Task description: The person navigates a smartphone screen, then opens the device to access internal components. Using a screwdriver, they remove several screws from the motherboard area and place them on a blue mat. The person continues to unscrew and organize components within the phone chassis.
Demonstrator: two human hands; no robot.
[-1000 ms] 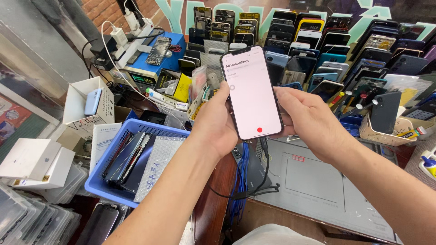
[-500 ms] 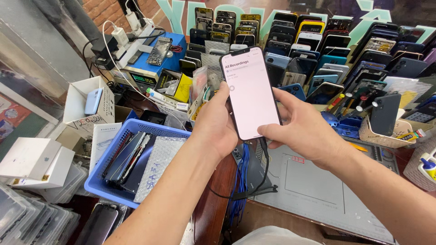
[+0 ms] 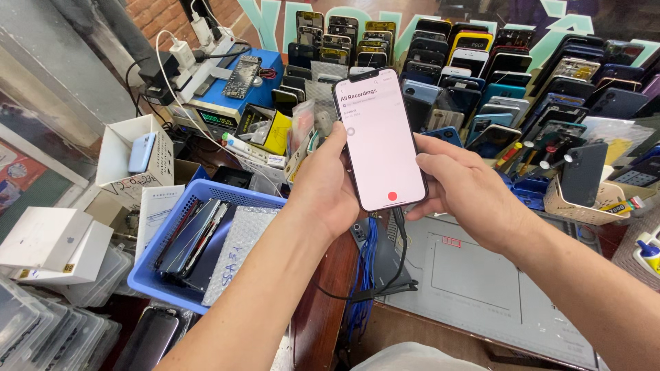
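Both the left hand (image 3: pixel 328 196) and right hand (image 3: pixel 467 196) clasp the lit smartphone (image 3: pixel 380 137), its black cable (image 3: pixel 395 254) apparently plugged in, red button untouched.

Two bare forearms, no sleeves, no rings or watch visible, possibly light trousers below

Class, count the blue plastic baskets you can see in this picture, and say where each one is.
1. The blue basket sits left of the left hand, holding phones and a bubble-wrap pouch. The stacked phones behind the lit phone may hide others.
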